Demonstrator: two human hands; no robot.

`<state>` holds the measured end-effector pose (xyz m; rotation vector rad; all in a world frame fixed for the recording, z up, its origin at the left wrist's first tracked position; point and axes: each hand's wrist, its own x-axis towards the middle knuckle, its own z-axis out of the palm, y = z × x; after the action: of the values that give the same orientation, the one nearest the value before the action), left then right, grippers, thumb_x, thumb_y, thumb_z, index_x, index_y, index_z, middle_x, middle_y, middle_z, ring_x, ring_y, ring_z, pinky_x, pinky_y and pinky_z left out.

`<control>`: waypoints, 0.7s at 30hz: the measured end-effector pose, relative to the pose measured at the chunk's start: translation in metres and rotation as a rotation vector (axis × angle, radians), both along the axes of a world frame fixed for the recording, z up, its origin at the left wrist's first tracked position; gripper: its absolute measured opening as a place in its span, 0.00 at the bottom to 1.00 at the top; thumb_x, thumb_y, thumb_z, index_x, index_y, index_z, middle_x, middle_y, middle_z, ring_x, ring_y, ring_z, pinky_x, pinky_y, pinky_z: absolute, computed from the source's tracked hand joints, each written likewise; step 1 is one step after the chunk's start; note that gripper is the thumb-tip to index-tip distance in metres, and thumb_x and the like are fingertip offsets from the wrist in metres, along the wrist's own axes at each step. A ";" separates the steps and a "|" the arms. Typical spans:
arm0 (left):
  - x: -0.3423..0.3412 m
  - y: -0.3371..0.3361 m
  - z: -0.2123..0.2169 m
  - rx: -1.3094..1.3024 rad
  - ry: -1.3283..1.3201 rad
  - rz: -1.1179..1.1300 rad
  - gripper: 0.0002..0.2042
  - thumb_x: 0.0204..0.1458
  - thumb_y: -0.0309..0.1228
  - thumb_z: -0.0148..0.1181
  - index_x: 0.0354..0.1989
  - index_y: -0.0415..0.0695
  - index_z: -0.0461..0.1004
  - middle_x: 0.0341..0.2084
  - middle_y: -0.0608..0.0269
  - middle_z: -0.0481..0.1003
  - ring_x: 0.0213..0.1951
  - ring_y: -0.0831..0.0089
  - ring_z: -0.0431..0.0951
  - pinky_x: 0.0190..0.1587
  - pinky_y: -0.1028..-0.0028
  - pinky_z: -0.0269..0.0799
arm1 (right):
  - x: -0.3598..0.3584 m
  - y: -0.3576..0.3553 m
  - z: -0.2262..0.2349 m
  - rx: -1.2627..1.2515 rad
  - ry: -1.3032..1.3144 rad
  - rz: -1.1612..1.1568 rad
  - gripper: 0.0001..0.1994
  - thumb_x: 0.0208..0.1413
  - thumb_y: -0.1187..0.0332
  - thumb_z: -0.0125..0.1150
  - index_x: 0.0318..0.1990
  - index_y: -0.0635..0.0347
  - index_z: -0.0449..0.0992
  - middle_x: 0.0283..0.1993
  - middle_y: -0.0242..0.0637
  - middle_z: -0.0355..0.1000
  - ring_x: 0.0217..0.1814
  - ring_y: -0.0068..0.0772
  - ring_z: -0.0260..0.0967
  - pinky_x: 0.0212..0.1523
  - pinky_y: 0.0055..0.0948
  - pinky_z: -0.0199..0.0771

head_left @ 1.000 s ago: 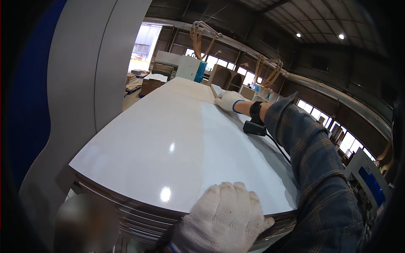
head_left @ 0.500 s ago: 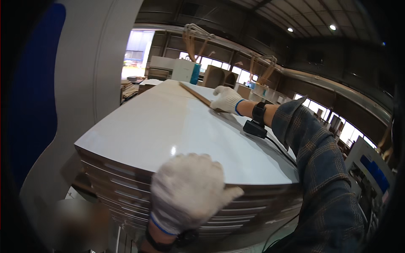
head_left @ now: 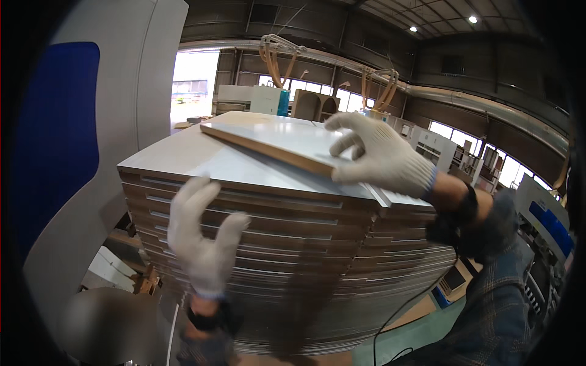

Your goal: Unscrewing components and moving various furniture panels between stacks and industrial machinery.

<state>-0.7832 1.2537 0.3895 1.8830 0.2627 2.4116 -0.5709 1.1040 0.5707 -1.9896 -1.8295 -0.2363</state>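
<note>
A tall stack of white-faced boards [head_left: 293, 268] with brown edges fills the middle of the view, its near side showing many thin layers one upon another. To the left, a large grey machine housing [head_left: 122, 91] with a blue panel [head_left: 55, 134] is seen rising beside the stack, and a workshop hall with windows and hanging hoses is seen behind. On top of the stack a single white top board [head_left: 274, 140] is lifted at its near corner and tilted, so that its brown edge is shown above the board beneath it; its far end is seen to rest on the stack. The near corner of this top board is gripped by the right hand [head_left: 378, 155] in a white knitted glove, the fingers being spread over the upper face and the thumb set at the edge, so that the hand is closed on the board. The left hand [head_left: 201, 241], likewise gloved, is held open with fingers apart against the near side of the stack, just below its top edge; whether it presses the layers cannot be told. A dark wristband [head_left: 467, 204] is worn on the right wrist.
</note>
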 end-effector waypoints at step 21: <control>-0.069 -0.260 -0.044 -0.768 -0.268 -0.896 0.37 0.55 0.38 0.58 0.71 0.28 0.63 0.63 0.39 0.74 0.60 0.50 0.80 0.64 0.56 0.78 | 0.129 -0.076 -0.330 -0.884 2.288 1.206 0.37 0.75 0.39 0.43 0.78 0.58 0.60 0.75 0.49 0.66 0.74 0.53 0.67 0.71 0.64 0.69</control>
<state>-0.8522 0.9932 0.3452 0.9968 0.2119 1.5744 -0.4418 1.0284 0.2404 0.0058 -0.7510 2.2093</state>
